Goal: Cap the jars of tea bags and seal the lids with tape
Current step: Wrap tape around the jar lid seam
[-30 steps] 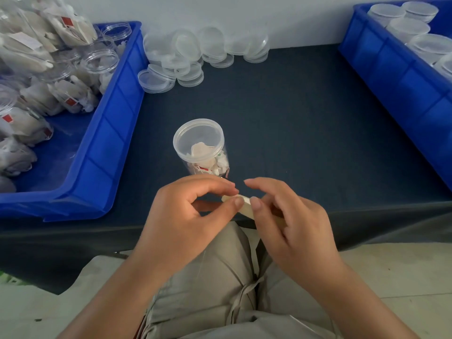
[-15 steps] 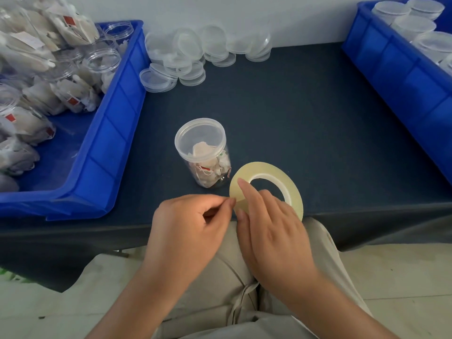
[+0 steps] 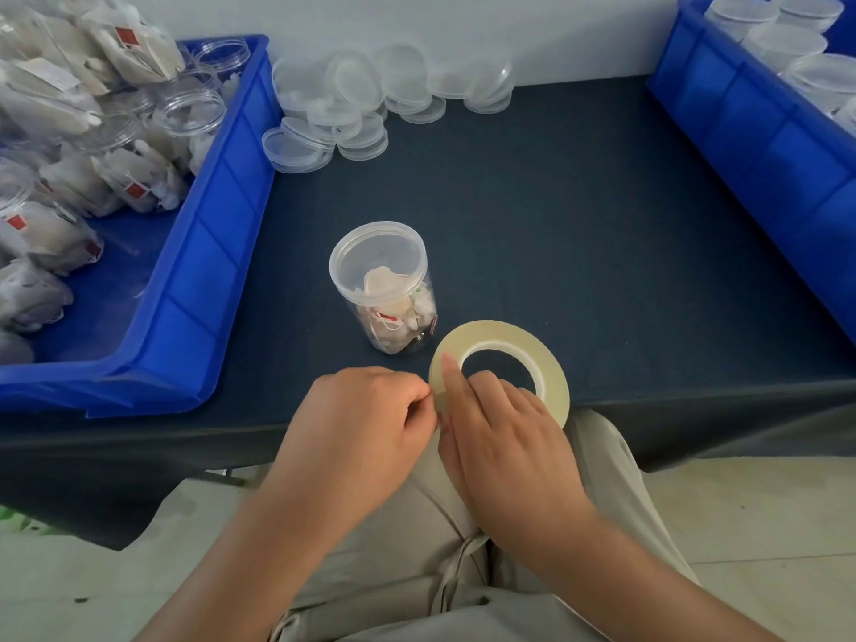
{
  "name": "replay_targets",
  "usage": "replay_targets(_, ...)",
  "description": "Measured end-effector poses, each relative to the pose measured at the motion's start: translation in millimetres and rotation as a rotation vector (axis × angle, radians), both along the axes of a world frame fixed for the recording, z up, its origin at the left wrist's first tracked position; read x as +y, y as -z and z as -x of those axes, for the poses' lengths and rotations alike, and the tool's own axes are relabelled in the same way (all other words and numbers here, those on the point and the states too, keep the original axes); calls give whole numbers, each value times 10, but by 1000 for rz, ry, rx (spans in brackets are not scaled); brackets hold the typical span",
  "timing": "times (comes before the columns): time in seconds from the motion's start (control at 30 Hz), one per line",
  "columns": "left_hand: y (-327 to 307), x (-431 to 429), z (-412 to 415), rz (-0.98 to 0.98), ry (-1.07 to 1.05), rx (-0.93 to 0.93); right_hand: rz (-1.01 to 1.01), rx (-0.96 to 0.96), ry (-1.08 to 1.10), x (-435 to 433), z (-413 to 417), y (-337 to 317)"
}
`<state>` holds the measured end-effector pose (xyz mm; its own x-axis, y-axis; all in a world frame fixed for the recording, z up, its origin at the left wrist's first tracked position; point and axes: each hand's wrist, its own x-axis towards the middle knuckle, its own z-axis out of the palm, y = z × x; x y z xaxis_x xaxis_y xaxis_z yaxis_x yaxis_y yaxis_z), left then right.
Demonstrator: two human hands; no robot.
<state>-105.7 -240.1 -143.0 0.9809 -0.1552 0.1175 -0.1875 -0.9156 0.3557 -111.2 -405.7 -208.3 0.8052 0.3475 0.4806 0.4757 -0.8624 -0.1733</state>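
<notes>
Tape (image 3: pixel 551 359) now shows its full ring, edge-on a second ago. Right hand (image 3: pixel 505 428) grips it, index flat on its face; left hand (image 3: pixel 361 428) pinches its rim, fingers curled. Capped jar (image 3: pixel 382 280) stands just behind, on the surface (image 3: pixel 556 224).

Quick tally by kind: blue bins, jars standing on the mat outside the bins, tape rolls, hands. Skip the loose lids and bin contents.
Blue bins: 2, left bin and right bin
Capped jar on the mat: 1
Tape roll: 1
Hands: 2, left hand and right hand, both on the roll
Total: 6
</notes>
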Motion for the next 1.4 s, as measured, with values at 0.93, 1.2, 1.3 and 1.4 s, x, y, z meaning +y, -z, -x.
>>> replay_targets(0.93,136,210,-120,190,-25,-55,-83,55,-157,-75,47,-28)
replay_targets(1.2,122,203,-76,829,10,138,-1153,694,-225,-238,-26,-514)
replay_targets(1.3,167,-50,6,1170,-192,232,-1674,1089,-247,-161,-11,-624)
replay_targets(1.4,169,-96,39,1203,-335,264,-1632,1082,-150,-157,34,-632)
